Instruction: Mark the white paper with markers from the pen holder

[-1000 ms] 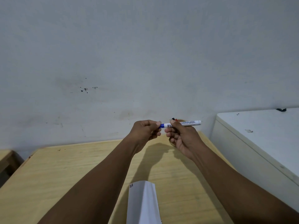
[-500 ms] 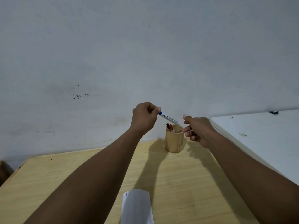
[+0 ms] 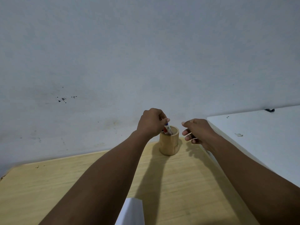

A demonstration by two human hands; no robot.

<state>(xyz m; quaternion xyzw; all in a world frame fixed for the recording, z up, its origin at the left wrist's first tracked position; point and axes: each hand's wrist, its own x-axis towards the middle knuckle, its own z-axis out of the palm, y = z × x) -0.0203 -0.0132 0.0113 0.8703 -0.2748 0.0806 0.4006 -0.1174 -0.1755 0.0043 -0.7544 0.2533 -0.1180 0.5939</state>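
A round wooden pen holder (image 3: pixel 169 144) stands near the far edge of the wooden table (image 3: pixel 48 189). My left hand (image 3: pixel 151 121) hovers just above its left rim and pinches the blue-capped end of a white marker (image 3: pixel 168 129), whose lower part is inside the holder. A red-tipped marker (image 3: pixel 165 131) also sticks out of the holder. My right hand (image 3: pixel 197 133) floats to the right of the holder with fingers loosely curled and nothing in it. The white paper (image 3: pixel 131 212) lies at the bottom edge, partly cut off.
A grey wall (image 3: pixel 146 54) rises right behind the table. A white cabinet top (image 3: pixel 263 138) adjoins the table on the right, higher than the tabletop. The table's left corner shows at the far left.
My right hand let go of the marker and drew off to the right. My left hand tilted the marker upright and lowered it into the holder.
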